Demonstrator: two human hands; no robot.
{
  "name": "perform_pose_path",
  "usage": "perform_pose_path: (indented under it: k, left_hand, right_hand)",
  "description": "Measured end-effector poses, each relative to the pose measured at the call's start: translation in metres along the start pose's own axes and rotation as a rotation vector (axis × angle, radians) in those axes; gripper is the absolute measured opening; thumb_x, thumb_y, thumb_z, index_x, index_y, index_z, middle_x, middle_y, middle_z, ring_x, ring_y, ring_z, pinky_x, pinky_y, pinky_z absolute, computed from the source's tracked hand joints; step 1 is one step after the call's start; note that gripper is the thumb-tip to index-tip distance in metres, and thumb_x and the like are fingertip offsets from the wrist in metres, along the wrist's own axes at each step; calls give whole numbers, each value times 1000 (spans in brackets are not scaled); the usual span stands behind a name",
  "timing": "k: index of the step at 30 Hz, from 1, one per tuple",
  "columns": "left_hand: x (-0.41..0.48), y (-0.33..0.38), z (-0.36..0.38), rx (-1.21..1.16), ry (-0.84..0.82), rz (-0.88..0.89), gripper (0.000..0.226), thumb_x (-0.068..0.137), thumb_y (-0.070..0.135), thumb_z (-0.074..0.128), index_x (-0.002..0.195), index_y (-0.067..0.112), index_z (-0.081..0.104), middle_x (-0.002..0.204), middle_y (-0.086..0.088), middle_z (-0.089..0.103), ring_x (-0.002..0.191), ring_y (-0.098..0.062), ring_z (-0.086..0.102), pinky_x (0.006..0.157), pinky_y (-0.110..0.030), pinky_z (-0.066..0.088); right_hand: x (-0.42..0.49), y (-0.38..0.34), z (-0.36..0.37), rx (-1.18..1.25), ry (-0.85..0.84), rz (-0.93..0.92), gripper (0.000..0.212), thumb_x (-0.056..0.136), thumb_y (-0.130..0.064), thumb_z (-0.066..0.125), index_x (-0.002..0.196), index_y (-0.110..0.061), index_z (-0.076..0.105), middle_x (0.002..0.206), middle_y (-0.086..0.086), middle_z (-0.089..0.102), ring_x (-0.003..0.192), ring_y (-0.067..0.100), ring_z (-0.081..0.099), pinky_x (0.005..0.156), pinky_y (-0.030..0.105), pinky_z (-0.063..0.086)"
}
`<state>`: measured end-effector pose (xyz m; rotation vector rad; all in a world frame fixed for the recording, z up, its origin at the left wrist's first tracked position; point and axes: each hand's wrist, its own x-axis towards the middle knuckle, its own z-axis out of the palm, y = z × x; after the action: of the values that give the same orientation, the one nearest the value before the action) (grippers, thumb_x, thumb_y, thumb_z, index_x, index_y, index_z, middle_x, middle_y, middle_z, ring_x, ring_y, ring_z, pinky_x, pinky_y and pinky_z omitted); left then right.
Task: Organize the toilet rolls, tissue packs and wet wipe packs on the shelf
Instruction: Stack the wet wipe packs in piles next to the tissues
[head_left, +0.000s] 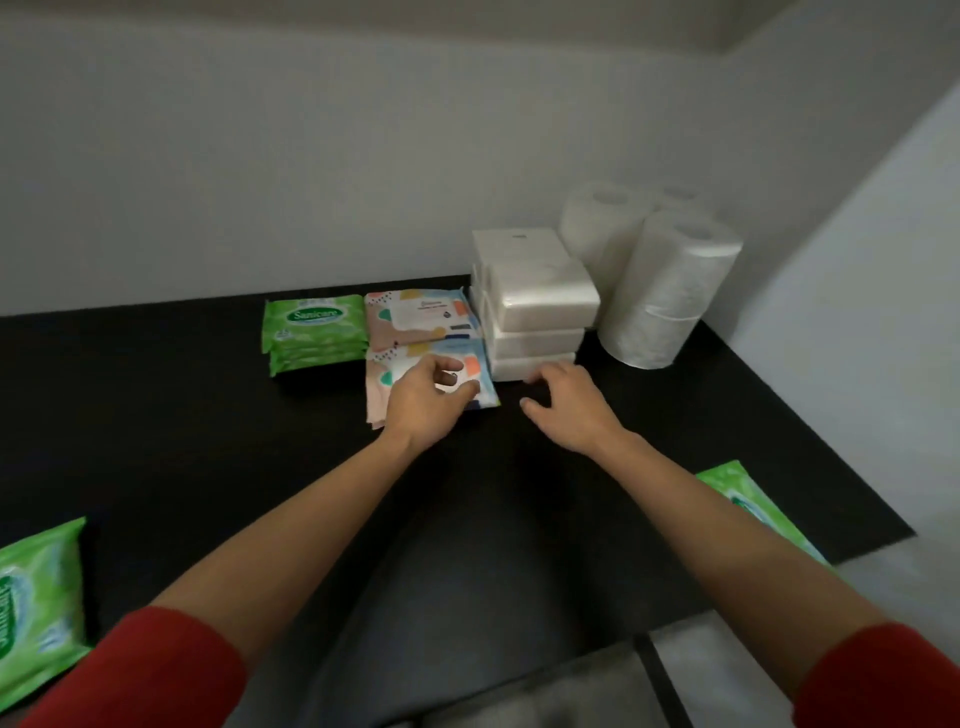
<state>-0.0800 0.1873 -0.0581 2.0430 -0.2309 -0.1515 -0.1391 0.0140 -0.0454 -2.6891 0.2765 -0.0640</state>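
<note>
Left hand (431, 402): lying over the front patterned wipe pack (382, 387) at centre frame, fingers (434, 364) and thumb curling onto its right part and pinching it.
Right hand (571, 410): hovering just right of centre, fingers apart and loosely bent, holding nothing; reaching close to the foot of the tissue pack stack (535, 306), contact not possible to tell.
Sorted so far: sitting in a row along the back wall, the toilet rolls (670, 291) at upper right, then the tissue pack stack, the rear patterned wipe pack (421, 317) and the green wipe stack (314, 332).
Still loose: lying well apart on the shelf (182, 415), one green pack (36, 597) at lower left and another green pack (748, 499) at lower right.
Step, judged: squaring the front patterned wipe pack in against its neighbours.
Risk one: nudging the bottom tissue pack sideways with the right hand and skewing or toppling the stack.
Risk two: pushing the soft patterned pack too hard, buckling it or riding it up over the rear one.
Risk three: sweeping a forearm across a loose green pack near the shelf edge and knocking it off.
</note>
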Motion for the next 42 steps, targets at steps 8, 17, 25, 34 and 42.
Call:
perform_pose_path:
  k: [8,17,25,34,42]
  left_hand:
    - [-42,25,78,-19,-185,-17,33,85,28,70,114,19,58,102,3,60,94,-10,59,83,-23,48]
    - [-60,37,118,-16,-278,-43,33,86,28,68,117,22,56,105,1,61,96,-9,60,85,-26,50]
    - [-64,30,119,-39,-360,-89,37,86,29,68,120,23,55,106,3,62,99,-9,60,90,-30,50]
    - [-75,16,97,-279,-676,-221,56,82,33,72,129,19,45,115,-2,63,104,-14,64,89,-32,54]
    - [-54,-15,16,-437,-479,-277,32,83,3,68,112,13,60,106,-9,71,91,-22,71,74,-33,59]
  right_hand:
    - [-46,87,-33,-178,-110,359,58,87,-37,62,137,-16,42,140,10,40,129,29,39,104,45,39]
    - [-87,145,-49,-256,-392,703,110,69,-42,77,148,-15,6,151,18,15,138,42,19,108,53,32]
    - [-90,146,-42,-140,-301,661,104,71,-45,74,147,-14,10,146,20,20,135,40,26,104,49,37]
    - [-48,75,-15,423,-217,621,105,65,-54,71,144,-15,15,142,17,33,123,34,45,92,41,46]
    - [-8,-1,16,757,-210,501,71,74,-57,70,122,-12,44,114,6,61,95,17,61,60,27,45]
